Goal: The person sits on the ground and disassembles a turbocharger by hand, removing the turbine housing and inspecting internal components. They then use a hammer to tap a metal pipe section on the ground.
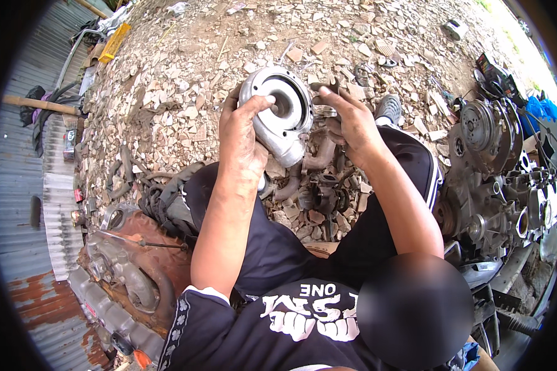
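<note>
My left hand (241,123) grips a silver, snail-shaped turbocharger housing (292,137) by its left side, thumb over the rim of its round opening. The housing is raised in front of me, its outlet pointing down. Just right of it, my right hand (354,120) is closed around a small dark-brown metal piece (325,85); its full shape is hidden by the fingers. Below both hands, a rusty curved metal elbow (319,154) and a dark round turbo part (325,196) lie on the stones between my legs.
Broken tile and stone cover the ground. At right stands a pile of engine parts with a large pulley (478,123). To the left lie a screwdriver (145,243), metal castings (130,278) and dark hoses (127,164), beside a corrugated metal wall (18,204).
</note>
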A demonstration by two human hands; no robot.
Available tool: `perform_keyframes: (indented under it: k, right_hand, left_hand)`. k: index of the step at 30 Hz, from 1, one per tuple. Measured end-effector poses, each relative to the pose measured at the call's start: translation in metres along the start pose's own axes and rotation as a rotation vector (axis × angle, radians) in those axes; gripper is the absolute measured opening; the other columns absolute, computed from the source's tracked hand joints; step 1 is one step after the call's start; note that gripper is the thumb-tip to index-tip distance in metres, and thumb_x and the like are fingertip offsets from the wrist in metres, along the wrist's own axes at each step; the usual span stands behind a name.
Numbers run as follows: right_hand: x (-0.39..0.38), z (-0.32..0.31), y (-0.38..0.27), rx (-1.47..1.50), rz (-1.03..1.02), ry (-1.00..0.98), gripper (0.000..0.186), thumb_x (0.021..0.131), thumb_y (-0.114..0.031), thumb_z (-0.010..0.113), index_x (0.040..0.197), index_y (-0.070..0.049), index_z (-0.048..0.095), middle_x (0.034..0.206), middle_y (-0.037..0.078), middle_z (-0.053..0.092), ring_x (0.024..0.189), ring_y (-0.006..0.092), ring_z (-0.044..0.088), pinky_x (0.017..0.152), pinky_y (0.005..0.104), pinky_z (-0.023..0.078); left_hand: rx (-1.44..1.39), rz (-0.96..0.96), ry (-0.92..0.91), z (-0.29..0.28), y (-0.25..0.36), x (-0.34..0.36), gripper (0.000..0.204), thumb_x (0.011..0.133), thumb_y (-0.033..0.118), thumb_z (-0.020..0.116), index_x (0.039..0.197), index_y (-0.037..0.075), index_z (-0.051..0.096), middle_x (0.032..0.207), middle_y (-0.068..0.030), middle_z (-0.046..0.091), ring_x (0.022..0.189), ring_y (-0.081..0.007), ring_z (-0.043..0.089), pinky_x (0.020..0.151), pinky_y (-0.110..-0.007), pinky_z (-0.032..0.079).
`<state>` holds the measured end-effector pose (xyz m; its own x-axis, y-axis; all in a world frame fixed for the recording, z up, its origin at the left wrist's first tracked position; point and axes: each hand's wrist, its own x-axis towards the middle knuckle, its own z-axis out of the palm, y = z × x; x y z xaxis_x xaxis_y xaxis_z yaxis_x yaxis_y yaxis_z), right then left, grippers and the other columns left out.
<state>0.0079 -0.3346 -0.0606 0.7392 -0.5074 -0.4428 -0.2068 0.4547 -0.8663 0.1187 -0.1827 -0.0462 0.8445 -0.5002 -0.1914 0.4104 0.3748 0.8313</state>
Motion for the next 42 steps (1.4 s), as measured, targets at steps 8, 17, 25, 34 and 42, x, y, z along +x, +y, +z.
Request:
perform_keyframes:
  k: [8,17,25,34,42]
  right_hand:
    - [0.008,-0.011,0.005,-0.015,0.034,-0.010,0.028,0.103,-0.021,0.064,0.127,-0.006,0.066,0.103,-0.002,0.072,0.061,0.0038,0.040,0.052,0.0213,0.030]
    - [0.012,-0.019,0.027,-0.220,0.127,-0.001,0.040,0.099,-0.034,0.071,0.126,-0.006,0.066,0.088,-0.002,0.062,0.062,0.0056,0.047,0.051,0.0247,0.032]
    - [0.001,-0.026,0.017,0.233,0.284,-0.007,0.021,0.098,-0.019,0.069,0.108,-0.001,0.073,0.083,0.005,0.068,0.054,0.0119,0.050,0.050,0.0255,0.043]
    - [0.005,-0.071,-0.003,0.466,-0.037,0.263,0.019,0.102,-0.018,0.061,0.110,-0.002,0.065,0.085,0.008,0.065,0.056,0.0122,0.055,0.055,0.0264,0.049]
    - [0.008,-0.108,-0.002,0.634,-0.150,0.466,0.014,0.101,-0.015,0.063,0.098,-0.004,0.071,0.079,0.006,0.065,0.058,0.0147,0.057,0.060,0.0296,0.051]
  left_hand:
    - [-0.101,-0.153,0.110,-0.018,-0.004,0.003,0.021,0.091,0.004,0.062,0.111,0.000,0.066,0.104,-0.0130,0.073,0.094,-0.0239,0.073,0.088,-0.042,0.061]
    - [-0.110,-0.188,0.191,-0.010,-0.036,0.004,0.010,0.089,0.005,0.066,0.098,0.002,0.068,0.094,-0.0096,0.073,0.089,-0.0208,0.071,0.092,-0.039,0.058]
    - [-0.084,-0.232,-0.115,0.008,-0.046,0.000,0.039,0.098,0.019,0.069,0.130,-0.002,0.063,0.119,-0.0128,0.071,0.111,-0.0233,0.068,0.106,-0.041,0.051]
    - [0.680,-0.125,-0.067,-0.009,-0.138,-0.002,0.057,0.103,0.055,0.057,0.133,0.007,0.061,0.128,-0.0142,0.066,0.122,-0.0261,0.060,0.107,-0.046,0.044]
    - [1.401,-0.158,-0.556,-0.019,-0.358,-0.045,0.078,0.082,0.032,0.084,0.146,-0.001,0.053,0.130,-0.0280,0.065,0.128,-0.0434,0.059,0.112,-0.045,0.047]
